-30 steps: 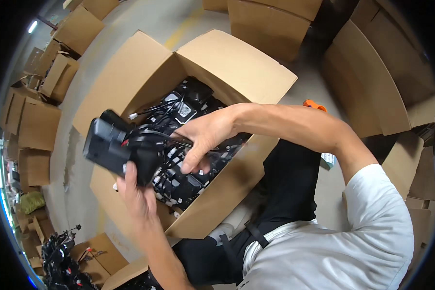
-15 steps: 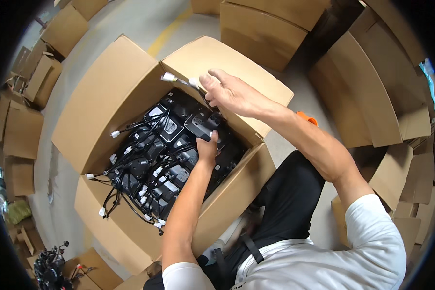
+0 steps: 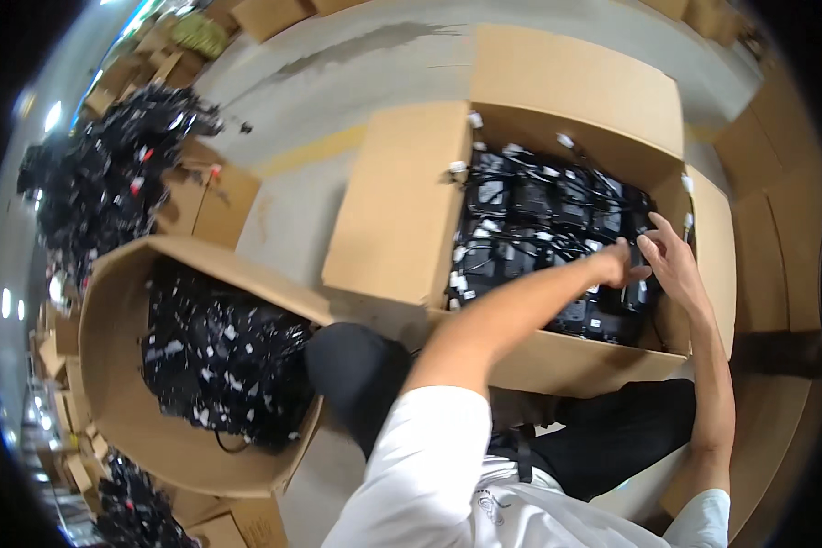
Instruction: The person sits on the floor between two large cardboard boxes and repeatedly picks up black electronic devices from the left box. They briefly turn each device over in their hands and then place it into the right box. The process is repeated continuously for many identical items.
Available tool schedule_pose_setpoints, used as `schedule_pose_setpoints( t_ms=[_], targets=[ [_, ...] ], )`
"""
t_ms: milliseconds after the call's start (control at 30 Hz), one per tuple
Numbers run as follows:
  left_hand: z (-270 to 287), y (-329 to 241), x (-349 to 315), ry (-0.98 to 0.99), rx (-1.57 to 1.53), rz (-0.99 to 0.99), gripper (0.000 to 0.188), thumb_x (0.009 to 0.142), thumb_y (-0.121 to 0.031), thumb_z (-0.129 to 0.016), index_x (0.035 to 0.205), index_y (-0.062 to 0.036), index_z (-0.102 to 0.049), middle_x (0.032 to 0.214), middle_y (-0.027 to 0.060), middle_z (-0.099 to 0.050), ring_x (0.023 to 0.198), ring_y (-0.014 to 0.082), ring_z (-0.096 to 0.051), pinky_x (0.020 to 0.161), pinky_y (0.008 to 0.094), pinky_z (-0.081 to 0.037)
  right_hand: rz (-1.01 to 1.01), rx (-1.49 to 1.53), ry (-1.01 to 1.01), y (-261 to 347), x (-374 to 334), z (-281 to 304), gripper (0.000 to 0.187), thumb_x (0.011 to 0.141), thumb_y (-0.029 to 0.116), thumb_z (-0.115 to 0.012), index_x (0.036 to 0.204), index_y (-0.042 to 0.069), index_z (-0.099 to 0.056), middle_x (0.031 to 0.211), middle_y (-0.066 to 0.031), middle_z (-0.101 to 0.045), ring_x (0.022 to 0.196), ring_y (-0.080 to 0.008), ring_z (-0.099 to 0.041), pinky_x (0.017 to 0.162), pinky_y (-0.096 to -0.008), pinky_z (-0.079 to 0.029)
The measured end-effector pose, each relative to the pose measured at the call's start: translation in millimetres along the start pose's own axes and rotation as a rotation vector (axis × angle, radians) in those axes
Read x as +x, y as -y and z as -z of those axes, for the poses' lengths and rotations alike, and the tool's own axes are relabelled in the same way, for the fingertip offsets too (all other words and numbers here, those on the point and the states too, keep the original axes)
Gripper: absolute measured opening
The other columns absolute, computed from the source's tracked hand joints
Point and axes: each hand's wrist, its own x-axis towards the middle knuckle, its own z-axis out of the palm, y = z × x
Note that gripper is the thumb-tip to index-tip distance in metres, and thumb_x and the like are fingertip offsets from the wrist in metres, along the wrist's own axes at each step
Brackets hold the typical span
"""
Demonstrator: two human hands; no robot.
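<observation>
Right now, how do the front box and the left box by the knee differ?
The front box holds black units in rows; the left box, a jumbled heap. The left hand and right hand are over the front box; neither is over the left box. Both boxes are open, brown cardboard.

Head camera: left one of a fisheye pair on the person's head, upright, unmirrored, facing down past the torso.
White shirt (image 3: 429,466): close to the lens, across the bottom centre, seen from above.
Hands: left hand (image 3: 619,265) and right hand (image 3: 671,260) right of centre, farther off than the shirt.
Open carton (image 3: 402,201): right of centre, viewed from above, its inside in sight.
Second carton (image 3: 110,384): lower left, also looked into from above.
Floor (image 3: 338,82): upper middle, reaching farther away.
Rim: dark at both side edges, straight carton edges bowing toward it.
</observation>
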Motion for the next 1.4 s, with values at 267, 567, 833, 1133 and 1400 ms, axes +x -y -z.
schedule_pose_setpoints(
  t_ms=[267, 567, 833, 1133, 1400],
  targets=[
    [472, -17, -338, 0.087, -0.463, 0.101, 0.024, 0.100, -0.020, -0.066, 0.098, 0.0013, -0.076, 0.082, 0.0077, -0.076, 0.073, 0.0129, -0.072, 0.065, 0.0263, -0.055, 0.068, -0.073, 0.155, 18, 18, -22, 0.051, 0.101, 0.019, -0.065, 0.143, -0.006, -0.050, 0.111, -0.0184, -0.073, 0.097, -0.0222, -0.070, 0.086, -0.0351, -0.055],
    [302, 233, -630, 0.232, 0.088, 1.091, 0.114, 0.074, -0.033, -0.085, 0.161, -0.0006, -0.019, 0.165, 0.0289, -0.023, 0.148, 0.0470, -0.033, 0.120, 0.0514, -0.033, 0.033, -0.246, 0.364, 53, 31, -73, 0.048, 0.096, 0.017, -0.070, 0.135, -0.008, -0.057, 0.100, -0.0158, -0.073, 0.088, -0.0200, -0.070, 0.081, -0.0337, -0.056],
    [253, 267, -644, -0.260, 0.425, 0.790, 0.084, 0.076, -0.009, -0.071, 0.154, -0.0050, -0.039, 0.156, 0.0210, -0.038, 0.133, 0.0430, -0.050, 0.108, 0.0537, -0.044, 0.127, -0.309, 0.383, 74, 36, -93, 0.050, 0.095, 0.020, -0.072, 0.134, -0.007, -0.058, 0.105, -0.0226, -0.074, 0.095, -0.0250, -0.073, 0.083, -0.0359, -0.056],
    [264, 281, -625, -0.005, 0.022, 0.756, 0.089, 0.069, -0.023, -0.081, 0.148, -0.0013, -0.048, 0.160, 0.0347, -0.027, 0.143, 0.0499, -0.040, 0.119, 0.0452, -0.038, 0.139, -0.330, 0.421, 72, 24, -89, 0.050, 0.094, 0.022, -0.072, 0.133, -0.007, -0.060, 0.108, -0.0237, -0.074, 0.095, -0.0287, -0.074, 0.085, -0.0375, -0.057],
    [253, 262, -621, -0.202, 0.310, 0.926, 0.059, 0.079, -0.023, -0.077, 0.131, -0.0007, -0.058, 0.145, 0.0240, -0.052, 0.122, 0.0477, -0.059, 0.102, 0.0520, -0.051, 0.161, -0.351, 0.421, 78, 13, -83, 0.048, 0.093, 0.021, -0.072, 0.131, -0.006, -0.061, 0.101, -0.0217, -0.075, 0.091, -0.0272, -0.073, 0.081, -0.0371, -0.056]
  ],
)
